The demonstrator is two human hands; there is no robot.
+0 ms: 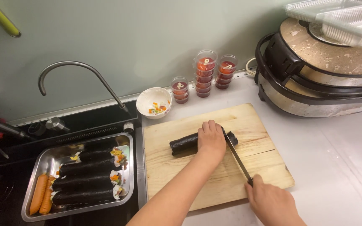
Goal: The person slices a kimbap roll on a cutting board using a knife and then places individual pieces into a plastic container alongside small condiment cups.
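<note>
A long dark seaweed roll (185,142) is lying across the wooden cutting board (168,167), which sits on the white counter (336,159). The roll is pressed down by the left hand (211,140), and its fingers (209,127) are curled closed over the top of the roll, close to its right end. A knife (236,155) is held by the right hand (271,203), with the fingers wrapped shut around the handle. The blade is set against the roll just beside the left hand, so only a short piece sticks out past it. It looks like the cutting step is being done, and it seems to be near the start, since most of the roll is not yet sliced. The next move would call for the blade to be pushed straight down and slid gently, with the roll kept from squashing and the holding fingers kept away from the edge. More whole rolls are stacked in a metal tray (42,167) to the left, beside some orange sausages (40,194). A small white bowl (153,102) and stacked sauce cups (204,75) are placed behind the board.
</note>
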